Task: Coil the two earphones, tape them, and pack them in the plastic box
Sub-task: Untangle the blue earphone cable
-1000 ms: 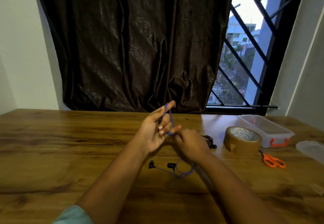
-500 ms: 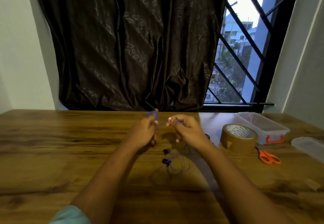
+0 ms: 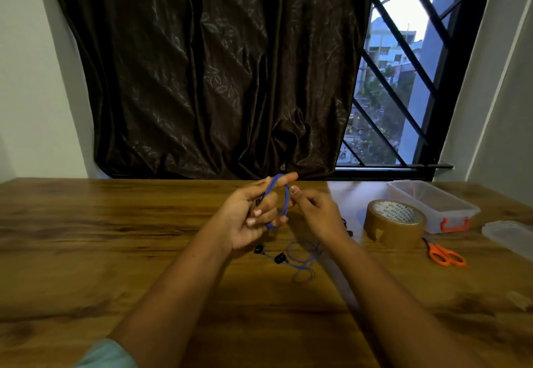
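A blue earphone cord point(image 3: 285, 200) is looped round the index and little finger of my left hand point(image 3: 251, 217), which is raised above the table with its middle fingers curled. My right hand point(image 3: 314, 212) pinches the cord just right of the loop. The loose end of the cord with two black earbuds point(image 3: 280, 258) lies on the table under my hands. A second, black earphone point(image 3: 346, 227) shows partly behind my right wrist. The clear plastic box point(image 3: 432, 206) with orange clips stands open at the right.
A brown tape roll point(image 3: 393, 219) stands right of my hands, in front of the box. Orange scissors point(image 3: 444, 255) lie near it. The box's clear lid point(image 3: 510, 235) rests at the far right edge. A dark curtain and barred window are behind the wooden table point(image 3: 86, 252).
My left hand has spread its fingers again, with more blue cord wound round them. My right hand has brought the cord up beside the loop. The earbuds have shifted on the table.
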{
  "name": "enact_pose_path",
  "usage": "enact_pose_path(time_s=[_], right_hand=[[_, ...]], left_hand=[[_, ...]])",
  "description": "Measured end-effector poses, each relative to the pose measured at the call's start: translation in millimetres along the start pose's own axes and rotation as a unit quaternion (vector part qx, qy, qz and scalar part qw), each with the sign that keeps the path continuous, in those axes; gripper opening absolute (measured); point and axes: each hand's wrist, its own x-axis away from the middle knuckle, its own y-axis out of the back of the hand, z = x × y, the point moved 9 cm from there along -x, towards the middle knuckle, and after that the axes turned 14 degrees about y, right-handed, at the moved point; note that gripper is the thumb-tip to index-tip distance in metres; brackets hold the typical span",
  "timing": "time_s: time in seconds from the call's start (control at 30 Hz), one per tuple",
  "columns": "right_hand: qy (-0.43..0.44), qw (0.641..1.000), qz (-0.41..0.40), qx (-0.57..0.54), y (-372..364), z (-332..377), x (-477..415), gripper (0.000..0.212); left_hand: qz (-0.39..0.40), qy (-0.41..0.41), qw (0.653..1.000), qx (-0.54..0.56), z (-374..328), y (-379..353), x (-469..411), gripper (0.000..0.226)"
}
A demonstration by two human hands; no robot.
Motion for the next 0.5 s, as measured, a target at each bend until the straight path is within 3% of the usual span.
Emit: enact_pose_path(time_s=[0.13, 0.27, 0.43, 0.5], right_hand=[[0.000, 0.996, 0.084, 0.011, -27, 11, 8, 0.038], [0.001, 0.979, 0.199, 0.050, -54, 17, 20, 0.034], [0.032, 0.962, 0.270, 0.039, -70, 38, 29, 0.030], [0.050, 0.955, 0.286, 0.059, -70, 44, 28, 0.029]], left_hand=[[-0.118, -0.082, 0.989, 0.026, -13, 23, 0, 0.039], [-0.242, -0.158, 0.956, 0.047, -27, 55, 11, 0.031], [-0.333, -0.178, 0.923, -0.067, -35, 75, 20, 0.032], [-0.370, -0.187, 0.895, -0.166, -41, 79, 21, 0.032]])
